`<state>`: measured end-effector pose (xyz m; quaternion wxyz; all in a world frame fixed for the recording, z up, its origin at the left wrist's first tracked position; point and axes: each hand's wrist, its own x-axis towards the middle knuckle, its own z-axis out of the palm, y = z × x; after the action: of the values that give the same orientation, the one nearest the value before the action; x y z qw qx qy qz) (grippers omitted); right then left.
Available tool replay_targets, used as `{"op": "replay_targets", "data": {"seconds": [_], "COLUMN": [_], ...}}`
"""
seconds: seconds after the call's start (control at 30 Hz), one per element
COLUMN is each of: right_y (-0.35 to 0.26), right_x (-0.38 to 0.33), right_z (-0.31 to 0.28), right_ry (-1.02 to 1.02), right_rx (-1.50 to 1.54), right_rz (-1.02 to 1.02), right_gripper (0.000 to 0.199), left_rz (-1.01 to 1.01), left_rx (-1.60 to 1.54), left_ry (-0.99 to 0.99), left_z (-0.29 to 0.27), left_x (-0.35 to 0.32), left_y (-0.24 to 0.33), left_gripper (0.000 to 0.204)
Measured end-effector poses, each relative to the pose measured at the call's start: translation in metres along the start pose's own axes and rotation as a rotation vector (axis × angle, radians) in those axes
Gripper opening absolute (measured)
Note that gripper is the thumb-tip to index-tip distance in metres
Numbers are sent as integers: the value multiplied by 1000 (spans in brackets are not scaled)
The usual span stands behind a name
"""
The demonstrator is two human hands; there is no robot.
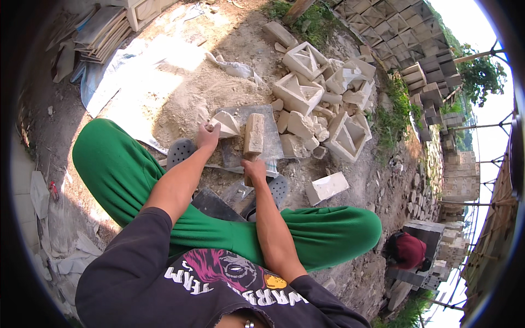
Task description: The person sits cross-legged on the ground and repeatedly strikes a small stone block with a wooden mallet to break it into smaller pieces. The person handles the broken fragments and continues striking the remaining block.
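Observation:
I sit on the ground in green trousers. My left hand (208, 134) grips a pale broken concrete piece (226, 123) that rests on a flat grey slab (268, 123). My right hand (254, 170) holds the handle of a thick wooden mallet (254, 134), whose block head lies upright over the slab just right of the piece. Sand and rubble surround the slab.
A heap of broken hollow concrete blocks (306, 93) lies beyond the slab; one loose white block (326, 187) sits at my right. Grey sandals (180, 151) are on my feet. Stacked blocks (415, 49) line the right side. Another person in a red cap (410, 250) crouches lower right.

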<state>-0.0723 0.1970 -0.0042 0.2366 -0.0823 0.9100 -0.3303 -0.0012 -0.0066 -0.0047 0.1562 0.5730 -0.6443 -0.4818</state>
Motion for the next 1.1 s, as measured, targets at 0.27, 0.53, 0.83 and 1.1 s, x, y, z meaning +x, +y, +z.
{"op": "replay_targets", "data": {"seconds": [0.27,0.53,0.83,1.1], "right_y": [-67,-34,-27,-64], "right_x": [-24,-17,-16,-41], "right_z": [-26,-4,-7,-42], "right_ry": [47,14,-99,33], "right_rx": [207,87,363,657], "right_rz": [20,-37,207,330], "right_gripper": [31,32,28,31], "left_rz": [-201,-223,-210,-329], "left_rx": [-34,-219,-178,-439], "left_ry": [-115,-118,22,284], "left_z": [2,0,-21,-37], "left_x": [20,4,12,43], "left_y": [-21,3,3,-15], "left_gripper": [63,70,63,68]}}
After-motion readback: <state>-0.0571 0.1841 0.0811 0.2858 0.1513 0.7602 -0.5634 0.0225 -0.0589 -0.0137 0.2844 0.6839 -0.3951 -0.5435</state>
